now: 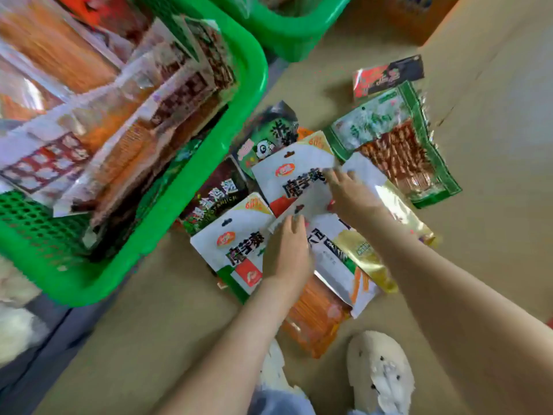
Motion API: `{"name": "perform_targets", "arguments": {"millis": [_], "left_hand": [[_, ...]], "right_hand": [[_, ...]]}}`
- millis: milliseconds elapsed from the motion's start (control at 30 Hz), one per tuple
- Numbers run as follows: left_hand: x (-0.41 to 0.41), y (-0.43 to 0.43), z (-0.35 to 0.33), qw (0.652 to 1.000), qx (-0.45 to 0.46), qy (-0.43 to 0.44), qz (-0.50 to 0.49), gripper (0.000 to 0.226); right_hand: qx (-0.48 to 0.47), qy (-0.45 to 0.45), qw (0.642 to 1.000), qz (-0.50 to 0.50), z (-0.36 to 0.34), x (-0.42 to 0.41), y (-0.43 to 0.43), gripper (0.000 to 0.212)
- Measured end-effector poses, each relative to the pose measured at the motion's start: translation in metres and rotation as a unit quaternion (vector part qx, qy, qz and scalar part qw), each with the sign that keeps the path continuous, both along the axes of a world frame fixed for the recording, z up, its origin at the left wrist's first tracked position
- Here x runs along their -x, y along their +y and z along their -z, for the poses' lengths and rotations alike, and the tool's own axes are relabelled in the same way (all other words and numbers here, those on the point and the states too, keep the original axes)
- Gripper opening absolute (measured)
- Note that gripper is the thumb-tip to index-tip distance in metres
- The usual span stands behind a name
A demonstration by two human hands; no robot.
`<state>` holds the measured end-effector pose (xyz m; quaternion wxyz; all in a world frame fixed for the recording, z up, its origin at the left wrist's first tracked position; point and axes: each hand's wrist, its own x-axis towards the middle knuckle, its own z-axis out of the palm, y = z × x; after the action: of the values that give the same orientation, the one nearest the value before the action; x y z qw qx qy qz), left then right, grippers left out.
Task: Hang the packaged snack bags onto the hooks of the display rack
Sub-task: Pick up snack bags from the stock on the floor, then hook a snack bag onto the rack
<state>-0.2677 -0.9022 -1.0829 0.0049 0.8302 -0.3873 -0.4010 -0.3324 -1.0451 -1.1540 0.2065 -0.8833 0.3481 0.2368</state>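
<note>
Several snack bags lie spread on the tan floor. My left hand lies on the pile with its fingertips at the top edge of a white bag, partly covering another white bag with black lettering. My right hand reaches over a third white bag, fingers touching its right side; whether it pinches the bag is blurred. A green bag with brown sticks, a gold bag, a panda bag and an orange bag lie around. No display rack is in view.
A big green plastic basket full of snack bags stands at the left, a second green basket behind it. A red and black bag lies farther back. My white shoe is at the bottom right.
</note>
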Motion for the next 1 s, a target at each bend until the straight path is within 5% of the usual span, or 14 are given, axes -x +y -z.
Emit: {"name": "perform_targets", "arguments": {"millis": [100, 233, 467, 600, 800, 1000], "left_hand": [[-0.008, 0.008, -0.02, 1.0, 0.024, -0.008, -0.001, 0.054], [-0.011, 0.014, -0.084, 0.999, 0.029, 0.004, -0.015, 0.052], [0.003, 0.002, -0.305, 0.997, 0.045, 0.061, 0.031, 0.032], [-0.008, 0.019, -0.465, 0.997, 0.082, -0.009, -0.006, 0.029], [-0.033, 0.098, -0.657, 0.972, 0.148, -0.132, -0.128, 0.024], [-0.057, 0.214, -0.746, 0.938, 0.172, -0.204, -0.221, 0.032]], "right_hand": [[0.053, 0.019, 0.998, -0.036, -0.012, 0.006, 0.002, 0.046], [0.023, -0.065, 0.996, -0.057, -0.087, 0.037, 0.017, 0.024], [0.084, -0.192, 0.967, -0.143, -0.347, 0.049, 0.057, 0.024], [0.119, -0.282, 0.944, -0.123, -0.502, 0.018, 0.069, 0.024], [0.17, -0.382, 0.878, -0.233, -0.693, -0.046, 0.121, 0.017], [0.18, -0.467, 0.788, -0.36, -0.799, -0.091, 0.224, 0.02]]}}
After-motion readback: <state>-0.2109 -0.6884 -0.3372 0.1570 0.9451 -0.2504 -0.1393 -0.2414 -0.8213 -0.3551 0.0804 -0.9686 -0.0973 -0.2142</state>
